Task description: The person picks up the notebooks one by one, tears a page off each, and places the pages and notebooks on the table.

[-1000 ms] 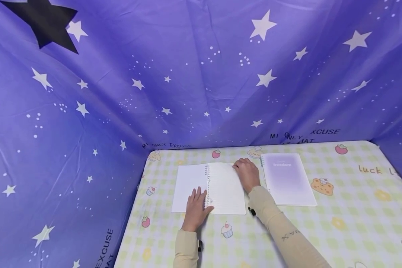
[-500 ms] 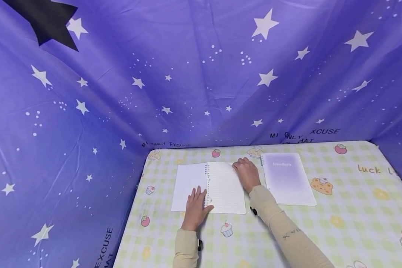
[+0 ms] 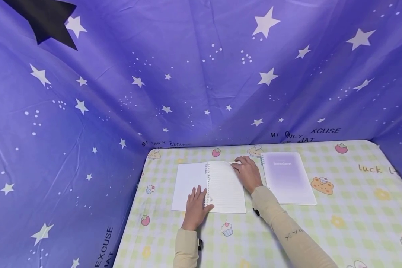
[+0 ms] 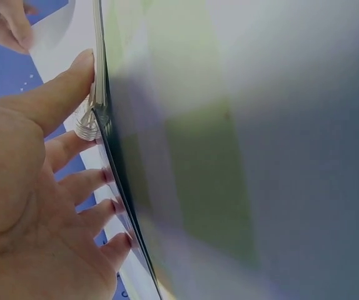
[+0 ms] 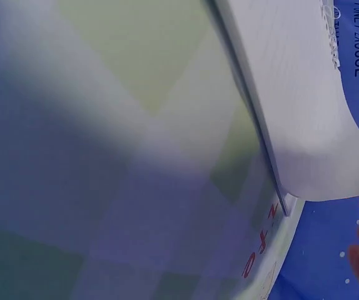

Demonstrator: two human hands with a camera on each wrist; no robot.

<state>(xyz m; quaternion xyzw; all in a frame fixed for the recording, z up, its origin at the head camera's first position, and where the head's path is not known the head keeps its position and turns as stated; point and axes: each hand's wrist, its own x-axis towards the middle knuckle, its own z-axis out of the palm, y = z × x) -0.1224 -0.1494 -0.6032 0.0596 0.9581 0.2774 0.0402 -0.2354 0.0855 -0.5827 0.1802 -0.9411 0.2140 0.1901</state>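
A ring-bound notebook (image 3: pixel 226 191) lies open on the table, its right side showing a lined page. My left hand (image 3: pixel 195 210) rests over the lower binding with fingers spread. In the left wrist view, the thumb (image 4: pixel 73 84) lies on the page side of the clear rings (image 4: pixel 87 128), and the other fingertips touch the opposite side. At the top right corner, my right hand (image 3: pixel 248 174) pinches a page. That page (image 5: pixel 320 150) bends up from the stack toward the fingers in the right wrist view, where most of the hand is cut off by the frame edge.
Just right of the open notebook lies a closed purple notebook (image 3: pixel 284 182) marked "freedom". A checked, cartoon-printed cloth (image 3: pixel 358 208) covers the table. Blue star-printed curtains (image 3: pixel 187 89) hang behind it and at both sides.
The page's top right corner has curled up and slightly left with my right hand, whose wrist has turned a little outward. My left hand has stayed in place.
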